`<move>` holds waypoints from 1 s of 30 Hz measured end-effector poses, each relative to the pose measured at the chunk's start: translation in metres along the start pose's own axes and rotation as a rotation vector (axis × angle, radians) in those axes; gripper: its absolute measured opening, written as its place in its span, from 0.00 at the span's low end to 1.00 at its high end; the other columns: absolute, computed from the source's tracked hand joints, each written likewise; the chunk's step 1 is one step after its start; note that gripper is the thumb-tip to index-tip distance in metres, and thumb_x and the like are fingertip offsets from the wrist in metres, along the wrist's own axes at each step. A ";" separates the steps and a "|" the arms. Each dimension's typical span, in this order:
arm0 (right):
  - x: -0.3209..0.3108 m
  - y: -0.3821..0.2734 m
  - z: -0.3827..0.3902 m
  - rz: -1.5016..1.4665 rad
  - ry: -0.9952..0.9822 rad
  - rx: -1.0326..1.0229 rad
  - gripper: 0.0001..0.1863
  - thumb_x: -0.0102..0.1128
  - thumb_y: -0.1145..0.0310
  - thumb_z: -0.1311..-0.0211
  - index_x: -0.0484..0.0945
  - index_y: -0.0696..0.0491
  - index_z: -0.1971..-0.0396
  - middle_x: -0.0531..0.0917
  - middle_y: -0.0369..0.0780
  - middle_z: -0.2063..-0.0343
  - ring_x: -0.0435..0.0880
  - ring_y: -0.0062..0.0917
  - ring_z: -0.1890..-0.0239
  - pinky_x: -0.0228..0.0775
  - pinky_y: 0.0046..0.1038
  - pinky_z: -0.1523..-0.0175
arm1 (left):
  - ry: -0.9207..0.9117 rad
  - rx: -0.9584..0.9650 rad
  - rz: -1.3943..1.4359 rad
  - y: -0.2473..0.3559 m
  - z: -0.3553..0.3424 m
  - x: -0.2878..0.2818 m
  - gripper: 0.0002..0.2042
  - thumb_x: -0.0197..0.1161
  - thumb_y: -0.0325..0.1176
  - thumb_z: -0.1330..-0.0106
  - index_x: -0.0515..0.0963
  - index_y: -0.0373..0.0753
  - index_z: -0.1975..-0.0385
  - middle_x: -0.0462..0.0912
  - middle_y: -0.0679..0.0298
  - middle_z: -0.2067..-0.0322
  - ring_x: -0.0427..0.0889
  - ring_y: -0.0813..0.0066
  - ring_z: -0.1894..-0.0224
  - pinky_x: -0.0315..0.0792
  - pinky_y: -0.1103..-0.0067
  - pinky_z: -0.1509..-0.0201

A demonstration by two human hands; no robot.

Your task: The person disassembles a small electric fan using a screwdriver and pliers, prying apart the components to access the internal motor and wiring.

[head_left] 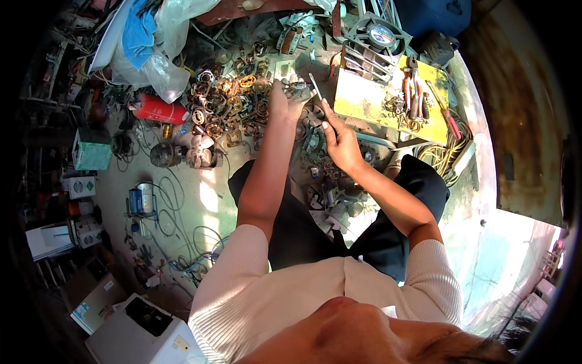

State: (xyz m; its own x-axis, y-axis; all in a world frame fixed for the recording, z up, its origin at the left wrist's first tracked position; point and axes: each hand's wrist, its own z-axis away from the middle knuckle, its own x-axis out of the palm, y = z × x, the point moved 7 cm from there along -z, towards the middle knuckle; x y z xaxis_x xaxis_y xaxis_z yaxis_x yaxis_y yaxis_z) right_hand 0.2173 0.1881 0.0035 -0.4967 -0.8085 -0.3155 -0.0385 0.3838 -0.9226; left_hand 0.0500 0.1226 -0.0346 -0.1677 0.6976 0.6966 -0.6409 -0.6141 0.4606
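Note:
My left hand [286, 104] is stretched out in front of me, its fingers curled around a small greyish metal part [298, 91] whose kind I cannot make out. Just to its right, my right hand [343, 145] grips a slim, pale metal rod-like tool [315, 86]. The tool points up and away, its far end close beside the part; whether they touch is unclear. Past and left of my left hand lies a heap of small motor parts with copper windings [233, 100]. Dark finned or bladed parts [312, 115] lie beneath my hands.
At the right, a yellow board [357, 100] bears pliers [414, 85], a red-handled tool [451, 124] and loose parts. Behind it is a fan [381, 35]. A red cylinder [159, 110] lies left of the heap. Cables [173, 209] trail across the left floor; coiled yellow cable [442, 159] lies right.

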 end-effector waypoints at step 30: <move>-0.014 -0.022 0.000 -0.202 -0.455 0.410 0.27 0.51 0.69 0.26 0.64 0.42 0.29 0.75 0.48 0.36 0.73 0.31 0.34 0.61 0.30 0.31 | -0.314 0.356 -0.365 0.023 0.040 0.028 0.23 0.49 0.35 0.23 0.55 0.50 0.30 0.65 0.59 0.35 0.71 0.64 0.41 0.73 0.64 0.43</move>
State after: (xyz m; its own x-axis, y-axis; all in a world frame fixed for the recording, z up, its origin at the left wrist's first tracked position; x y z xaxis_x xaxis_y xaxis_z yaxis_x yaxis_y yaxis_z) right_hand 0.2248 0.1912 0.0284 -0.0935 -0.9900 -0.1059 0.2863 0.0752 -0.9552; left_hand 0.0609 0.1134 0.0177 0.2801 0.7777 0.5628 -0.3156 -0.4791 0.8191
